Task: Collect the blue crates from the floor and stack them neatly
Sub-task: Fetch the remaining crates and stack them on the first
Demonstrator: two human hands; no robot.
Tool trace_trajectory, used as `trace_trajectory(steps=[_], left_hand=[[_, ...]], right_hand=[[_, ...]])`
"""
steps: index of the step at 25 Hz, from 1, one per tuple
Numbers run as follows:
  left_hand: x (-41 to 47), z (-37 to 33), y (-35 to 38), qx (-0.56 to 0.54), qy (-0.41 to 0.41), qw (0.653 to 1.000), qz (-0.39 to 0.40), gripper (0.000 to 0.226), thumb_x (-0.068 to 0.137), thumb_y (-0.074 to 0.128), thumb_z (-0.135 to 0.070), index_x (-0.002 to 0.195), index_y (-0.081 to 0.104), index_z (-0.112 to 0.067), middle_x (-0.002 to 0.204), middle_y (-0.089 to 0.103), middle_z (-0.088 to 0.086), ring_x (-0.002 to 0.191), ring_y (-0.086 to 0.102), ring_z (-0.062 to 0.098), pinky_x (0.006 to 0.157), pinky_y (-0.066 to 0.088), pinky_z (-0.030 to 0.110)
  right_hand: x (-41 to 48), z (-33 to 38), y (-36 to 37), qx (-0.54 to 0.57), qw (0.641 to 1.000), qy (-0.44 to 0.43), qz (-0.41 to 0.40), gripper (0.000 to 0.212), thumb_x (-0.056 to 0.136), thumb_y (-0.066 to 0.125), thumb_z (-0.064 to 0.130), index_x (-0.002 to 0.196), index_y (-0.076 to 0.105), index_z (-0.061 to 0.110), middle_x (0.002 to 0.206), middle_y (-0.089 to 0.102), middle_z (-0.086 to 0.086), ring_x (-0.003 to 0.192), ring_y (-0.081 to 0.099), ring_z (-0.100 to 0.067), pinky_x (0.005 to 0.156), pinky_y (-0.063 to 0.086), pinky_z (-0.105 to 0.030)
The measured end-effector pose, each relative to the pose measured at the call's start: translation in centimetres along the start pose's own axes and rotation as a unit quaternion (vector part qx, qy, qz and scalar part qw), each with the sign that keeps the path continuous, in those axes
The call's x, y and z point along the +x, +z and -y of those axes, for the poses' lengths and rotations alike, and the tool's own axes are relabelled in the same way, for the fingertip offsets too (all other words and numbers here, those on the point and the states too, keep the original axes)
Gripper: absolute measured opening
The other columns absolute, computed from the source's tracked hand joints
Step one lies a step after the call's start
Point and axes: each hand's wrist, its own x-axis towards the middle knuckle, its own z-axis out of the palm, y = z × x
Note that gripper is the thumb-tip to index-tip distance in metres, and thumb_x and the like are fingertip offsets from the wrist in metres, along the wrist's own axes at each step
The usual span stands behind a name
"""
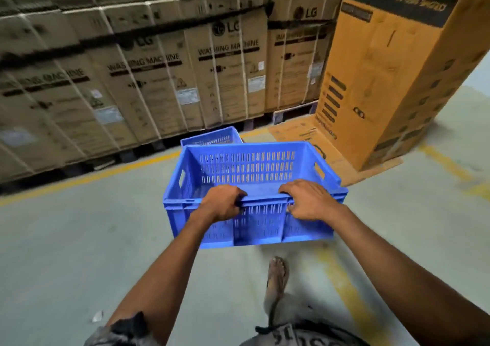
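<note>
Both hands, left hand (222, 202) and right hand (309, 200), grasping near rim of blue crate (252, 165); second crate (212, 137) beyond.

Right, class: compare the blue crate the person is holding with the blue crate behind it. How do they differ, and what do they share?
The held crate is gripped at its near rim by the left hand and right hand; the far crate is untouched. The held crate shows almost in full; the far crate is mostly hidden behind it, beside the stacked cartons. Both are blue plastic with slotted walls.
</note>
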Motion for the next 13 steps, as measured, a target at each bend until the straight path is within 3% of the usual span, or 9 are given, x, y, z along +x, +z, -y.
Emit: trace_trajectory(steps=[3,7,10,13], left_hand=[[4.0,5.8,0.2,-0.021,-0.039,0.999,0.019,0.026,0.081,0.07,-0.036,0.103,0.068,-0.022,0.093,0.071,-0.002,0.096,0.065,0.026,0.074,0.049,0.032],[11.7,14.2,-0.5,-0.053,-0.102,0.992,0.06,0.03,0.081,0.073,-0.041,0.105,0.068,-0.024,0.097,0.071,-0.003,0.1,0.065,0.025,0.077,0.051,0.034],[17.7,20.8,-2.7,-0.07,-0.157,0.982,0.079,0.036,0.08,0.075,-0.048,0.108,0.066,-0.029,0.1,0.069,-0.006,0.104,0.065,0.024,0.079,0.051,0.035],[22.7,27.4,-4.9,-0.094,-0.19,0.971,0.11,0.055,0.081,0.074,-0.056,0.125,0.062,-0.026,0.122,0.067,-0.004,0.117,0.061,0.025,0.088,0.049,0.037]], right_hand=[[9.0,-0.4,1.4,0.015,0.996,-0.021,0.085,0.065,0.073,0.076,0.054,0.128,0.055,0.027,0.118,0.068,-0.004,0.112,0.062,-0.03,0.081,0.049,-0.037],[22.6,-2.6,1.6,0.014,0.99,-0.068,0.126,0.048,0.07,0.082,0.051,0.098,0.061,0.019,0.096,0.069,-0.007,0.101,0.064,-0.031,0.067,0.041,-0.034],[32.7,-4.0,-0.3,0.049,0.983,-0.074,0.161,0.05,0.068,0.084,0.051,0.071,0.043,0.023,0.069,0.051,0.002,0.084,0.059,-0.029,0.053,0.029,-0.034],[41.3,-4.7,-1.6,0.088,0.976,-0.078,0.183,0.057,0.07,0.085,0.046,0.064,0.031,0.031,0.062,0.037,0.009,0.074,0.045,-0.019,0.051,0.026,-0.021]])
